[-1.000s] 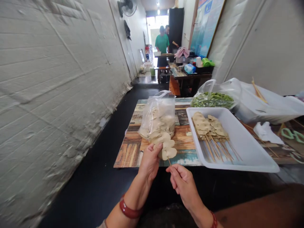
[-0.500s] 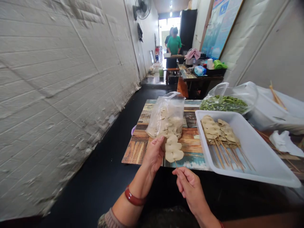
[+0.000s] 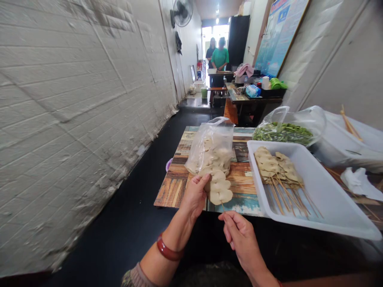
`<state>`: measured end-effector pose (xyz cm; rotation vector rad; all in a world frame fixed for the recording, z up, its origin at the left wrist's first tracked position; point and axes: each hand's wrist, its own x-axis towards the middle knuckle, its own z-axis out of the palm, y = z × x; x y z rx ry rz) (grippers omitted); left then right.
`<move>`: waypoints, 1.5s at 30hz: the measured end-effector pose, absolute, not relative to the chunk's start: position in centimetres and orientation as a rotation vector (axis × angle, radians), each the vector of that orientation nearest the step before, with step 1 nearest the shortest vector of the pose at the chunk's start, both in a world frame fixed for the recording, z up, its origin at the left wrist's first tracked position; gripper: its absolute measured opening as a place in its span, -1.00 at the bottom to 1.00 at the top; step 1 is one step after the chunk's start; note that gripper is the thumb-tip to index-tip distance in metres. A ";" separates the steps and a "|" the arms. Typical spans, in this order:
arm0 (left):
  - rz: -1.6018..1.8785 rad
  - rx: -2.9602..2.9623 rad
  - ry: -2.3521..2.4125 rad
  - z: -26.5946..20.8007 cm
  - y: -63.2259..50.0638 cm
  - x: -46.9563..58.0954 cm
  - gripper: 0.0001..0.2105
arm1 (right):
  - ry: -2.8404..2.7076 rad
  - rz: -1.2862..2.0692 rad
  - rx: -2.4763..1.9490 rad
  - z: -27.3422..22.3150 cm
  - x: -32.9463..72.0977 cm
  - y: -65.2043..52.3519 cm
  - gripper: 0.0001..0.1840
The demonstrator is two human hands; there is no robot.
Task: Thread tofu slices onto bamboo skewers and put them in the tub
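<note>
Skewer: a thin wooden skewer (image 3: 222,206) strung with pale, flat, rounded food slices (image 3: 220,186), held just above the near edge of the worktop (image 3: 173,187), a board printed with coloured planks.
Left hand: the left hand (image 3: 194,197) is clenched on the side of the stacked slices, thumb up against the upper ones; a dark red bangle (image 3: 168,251) sits on its wrist.
Right hand: the right hand (image 3: 239,235) pinches the bare lower end of the skewer between thumb and fingertips, just below the lowest slice.
Bag: a clear plastic bag (image 3: 213,145) with more of the same pale slices stands on the worktop right behind the skewer, its mouth open at the top.
Tray: a white rectangular plastic tray (image 3: 326,199) lies to the right, holding a pile of finished skewers (image 3: 279,171) with their sticks pointing toward the person.
Greens: a clear bag of chopped green vegetables (image 3: 284,129) lies beyond the tray.
Far right: white crumpled paper (image 3: 359,181) lies on the worktop beside the tray.
Background: two people (image 3: 217,57) stand at a distant table down the corridor, well apart from the worktop.
</note>
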<state>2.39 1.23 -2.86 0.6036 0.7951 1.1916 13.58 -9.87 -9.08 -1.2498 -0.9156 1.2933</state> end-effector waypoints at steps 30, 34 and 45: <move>1.030 0.538 0.706 -4.3 1.0 2.3 -0.76 | -0.978 1.318 -1.245 -9.5 13.7 -9.6 -0.54; 1.058 0.526 0.746 -3.9 1.0 2.5 -0.73 | -0.998 1.290 -1.271 -9.7 13.5 -9.5 -0.54; 1.097 0.545 0.783 -3.4 0.8 2.7 -0.65 | -1.039 1.223 -1.302 -9.9 13.6 -9.4 -0.55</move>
